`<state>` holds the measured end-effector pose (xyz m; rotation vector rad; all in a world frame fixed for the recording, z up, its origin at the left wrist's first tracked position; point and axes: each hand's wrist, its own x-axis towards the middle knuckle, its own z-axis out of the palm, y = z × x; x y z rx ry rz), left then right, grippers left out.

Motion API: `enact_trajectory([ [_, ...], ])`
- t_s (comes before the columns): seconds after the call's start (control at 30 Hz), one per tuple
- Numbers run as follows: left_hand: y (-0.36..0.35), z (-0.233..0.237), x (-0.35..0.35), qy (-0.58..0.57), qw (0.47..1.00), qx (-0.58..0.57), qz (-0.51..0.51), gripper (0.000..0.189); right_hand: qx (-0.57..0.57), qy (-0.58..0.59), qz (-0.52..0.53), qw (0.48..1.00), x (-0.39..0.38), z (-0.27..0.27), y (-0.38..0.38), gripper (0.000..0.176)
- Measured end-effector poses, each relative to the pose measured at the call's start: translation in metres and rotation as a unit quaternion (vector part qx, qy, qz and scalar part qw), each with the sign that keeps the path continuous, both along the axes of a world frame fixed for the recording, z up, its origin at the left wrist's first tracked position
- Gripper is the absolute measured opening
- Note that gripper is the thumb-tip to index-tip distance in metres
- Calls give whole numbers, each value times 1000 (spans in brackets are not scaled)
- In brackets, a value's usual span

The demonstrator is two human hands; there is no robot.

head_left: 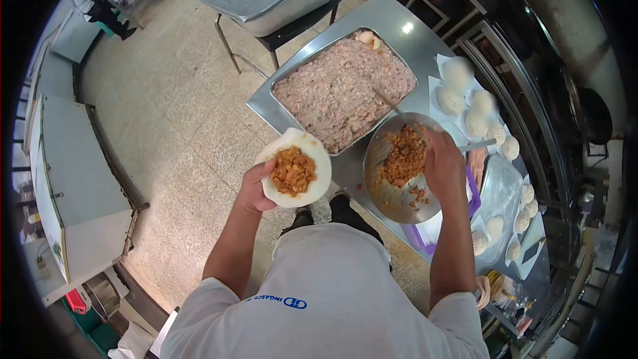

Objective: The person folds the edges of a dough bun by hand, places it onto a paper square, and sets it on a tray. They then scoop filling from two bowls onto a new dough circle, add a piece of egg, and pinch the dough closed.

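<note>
Left hand (254,189) is cupped under the dough round (300,141), fingers curled up at its edge; a mound of orange-brown filling (292,171) sits right in the middle of it; the round is held out over the floor, just beside the counter; right hand (443,163) is well apart, over the metal bowl (392,203), fingers closed around a metal utensil (480,144) whose handle pokes out to the side; minced meat (345,86) lies beyond.

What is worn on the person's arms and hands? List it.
Both the left hand and right hand are bare: no gloves, rings or watch visible. The arms are uncovered below the short sleeves of a light grey T-shirt, which carries a blue printed logo.
</note>
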<state>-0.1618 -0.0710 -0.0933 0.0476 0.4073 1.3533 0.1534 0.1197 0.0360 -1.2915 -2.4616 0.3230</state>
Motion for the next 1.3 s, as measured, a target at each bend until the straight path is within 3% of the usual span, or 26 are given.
enact_trajectory([
  [0.1,0,14,8,62,995,76,13,79,0,-55,-56,997,-22,-29,52,31],
  [0.17,-2,26,25,-60,986,112,108,78,5,-62,-61,996,-40,-47,82,32],
  [0.37,-16,4,33,-20,991,15,134,74,4,-73,-5,997,-76,-95,108,38],
  [0.6,-30,7,26,-26,988,9,152,70,8,2,55,998,-92,-100,106,38],
  [0.7,-29,8,23,-32,988,2,152,70,-11,-1,119,993,-103,-95,102,39],
  [1.1,-29,-2,11,5,986,-14,163,68,-35,-11,209,977,-103,-92,77,33],
  [1.3,-10,5,11,-6,986,-24,165,65,-115,82,191,971,-88,-88,51,26],
])
